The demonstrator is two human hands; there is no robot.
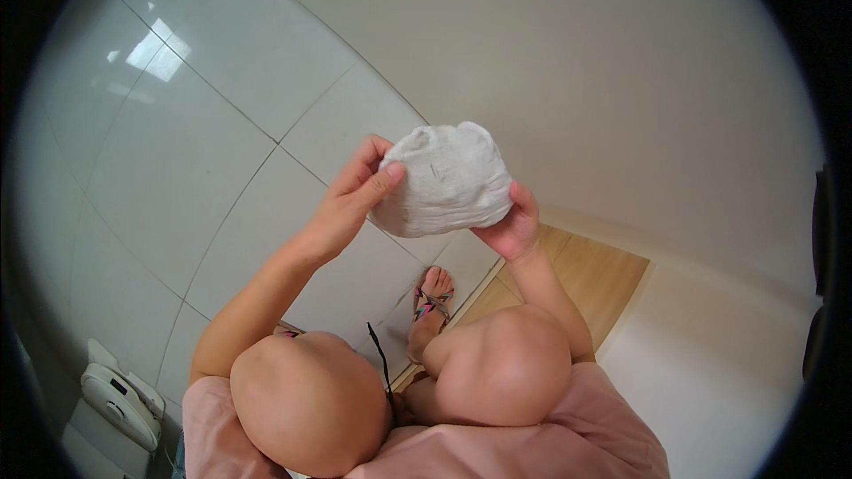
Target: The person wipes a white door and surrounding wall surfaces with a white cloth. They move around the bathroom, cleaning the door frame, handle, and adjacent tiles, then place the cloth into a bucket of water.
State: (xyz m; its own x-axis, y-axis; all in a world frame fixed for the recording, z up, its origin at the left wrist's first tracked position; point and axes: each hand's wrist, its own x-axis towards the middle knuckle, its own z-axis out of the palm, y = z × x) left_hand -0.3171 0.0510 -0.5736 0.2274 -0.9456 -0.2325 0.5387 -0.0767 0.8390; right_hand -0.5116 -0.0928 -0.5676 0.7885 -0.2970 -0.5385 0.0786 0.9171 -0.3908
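Note:
A folded white cloth (446, 179) is held up between both hands, above the floor and in front of my bent knees. It is wrinkled, with rounded corners and a few small dark marks near its middle. My left hand (359, 186) grips its left edge, thumb on top and fingers behind. On the lower right corner, my right hand (516, 223) has hold of it, with most of its fingers hidden beneath the cloth.
Glossy pale floor tiles (219, 213) lie to the left, meeting a pale flat panel or wall (599, 80). Wood-look flooring (579, 266) lies at right. A white device (120, 399) with a dial stands lower left. A sandalled foot (434, 293) rests below the cloth.

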